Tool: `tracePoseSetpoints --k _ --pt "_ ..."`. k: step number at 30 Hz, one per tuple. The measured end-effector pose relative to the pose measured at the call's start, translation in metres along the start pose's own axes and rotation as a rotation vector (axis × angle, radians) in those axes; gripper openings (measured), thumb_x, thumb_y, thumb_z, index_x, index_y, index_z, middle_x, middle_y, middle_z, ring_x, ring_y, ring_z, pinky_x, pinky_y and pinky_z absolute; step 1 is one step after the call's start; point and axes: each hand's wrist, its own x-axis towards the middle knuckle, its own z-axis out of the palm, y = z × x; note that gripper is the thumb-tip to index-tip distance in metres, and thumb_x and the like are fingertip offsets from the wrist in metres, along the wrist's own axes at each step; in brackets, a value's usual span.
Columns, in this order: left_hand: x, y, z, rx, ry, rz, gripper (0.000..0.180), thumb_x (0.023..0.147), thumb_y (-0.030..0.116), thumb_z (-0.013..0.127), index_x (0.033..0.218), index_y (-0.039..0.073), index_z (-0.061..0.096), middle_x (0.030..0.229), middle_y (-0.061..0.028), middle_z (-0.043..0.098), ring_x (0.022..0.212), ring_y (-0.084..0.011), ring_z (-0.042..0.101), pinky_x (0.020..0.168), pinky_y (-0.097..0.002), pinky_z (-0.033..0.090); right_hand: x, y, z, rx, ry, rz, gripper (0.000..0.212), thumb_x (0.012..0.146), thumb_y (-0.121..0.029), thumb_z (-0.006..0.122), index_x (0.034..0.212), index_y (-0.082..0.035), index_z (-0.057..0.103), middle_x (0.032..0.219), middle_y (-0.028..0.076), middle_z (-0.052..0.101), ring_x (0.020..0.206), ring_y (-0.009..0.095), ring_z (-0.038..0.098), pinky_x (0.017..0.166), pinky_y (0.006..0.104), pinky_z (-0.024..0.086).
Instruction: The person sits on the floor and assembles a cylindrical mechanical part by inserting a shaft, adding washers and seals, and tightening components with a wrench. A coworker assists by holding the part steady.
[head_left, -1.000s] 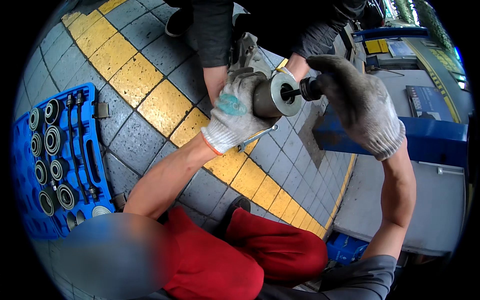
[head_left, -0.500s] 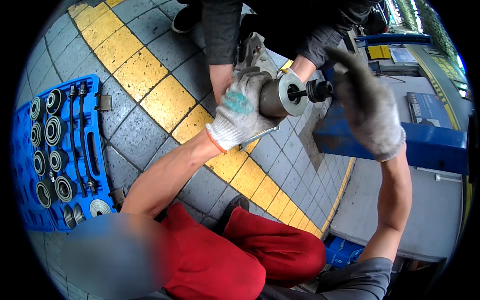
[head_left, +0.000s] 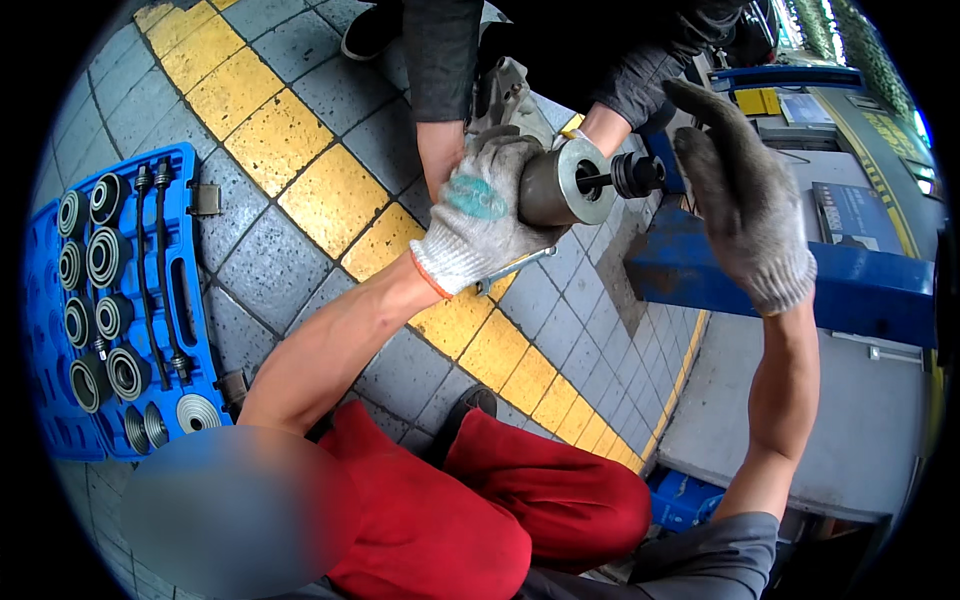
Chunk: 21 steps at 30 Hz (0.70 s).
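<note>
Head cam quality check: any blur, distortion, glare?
Head view: strong fisheye, the yellow paving strip bows and the corners go black; a soft blurred patch sits at lower left; right hand looks slightly smeared, left hand and metal cylinder sharp; flat daylight, bright washout at top right.

Right hand [head_left: 745,205] off the knob [head_left: 636,175]

My left hand [head_left: 480,225], in a white knit glove, wraps around a grey metal cylinder [head_left: 545,187] with a flange disc [head_left: 585,180] and black threaded rod [head_left: 630,176] sticking out. My right hand [head_left: 740,195], grey glove, is open, fingers spread, just beside the rod end, not touching. Another person's bare hand [head_left: 440,155] holds the part from behind. Blue tool case [head_left: 60,400] of ring adapters lies at left on paving
</note>
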Motion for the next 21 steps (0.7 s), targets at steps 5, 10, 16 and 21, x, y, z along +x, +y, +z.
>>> tracePoseSetpoints --k 5,10,16,21 --pt "0.0 0.003 -0.006 0.015 0.003 -0.009 0.092 0.063 0.04 0.094 0.134 0.0 0.051 0.129 -0.0224 0.056 0.124 -0.0408 0.055 0.107 -0.051 0.045 0.0 0.0 0.019 -0.134 0.117 -0.398 0.046 0.098 -0.011 0.068 0.142 -0.006 0.057 0.091 0.017 0.073 0.079 0.03 0.076 0.068 0.0401 0.06" --pt "0.003 0.003 0.001 -0.025 0.025 0.029 0.089 0.064 0.038 0.094 0.133 0.0 0.052 0.127 -0.022 0.057 0.122 -0.04 0.057 0.106 -0.0507 0.046 -0.002 0.01 0.01 -0.062 0.156 -0.39 0.047 0.096 -0.007 0.067 0.143 -0.006 0.056 0.105 0.018 0.072 0.094 0.031 0.074 0.086 0.0432 0.06" --pt "0.004 0.003 -0.012 -0.042 0.031 -0.026 0.086 0.063 0.029 0.097 0.132 0.001 0.054 0.13 -0.0211 0.059 0.124 -0.0398 0.058 0.108 -0.0515 0.047 0.008 0.012 0.013 0.09 0.127 -0.344 0.045 0.095 -0.004 0.066 0.139 -0.007 0.058 0.099 0.016 0.073 0.09 0.031 0.075 0.076 0.0407 0.061" --pt "0.009 -0.001 -0.015 -0.101 0.002 -0.053 0.084 0.062 0.03 0.095 0.13 0.0 0.056 0.128 -0.0214 0.06 0.121 -0.0394 0.059 0.106 -0.0514 0.046 0.007 0.058 0.05 -0.079 0.138 -0.112 0.045 0.105 -0.006 0.053 0.15 -0.011 0.053 0.135 0.016 0.066 0.12 0.028 0.067 0.107 0.0444 0.053"
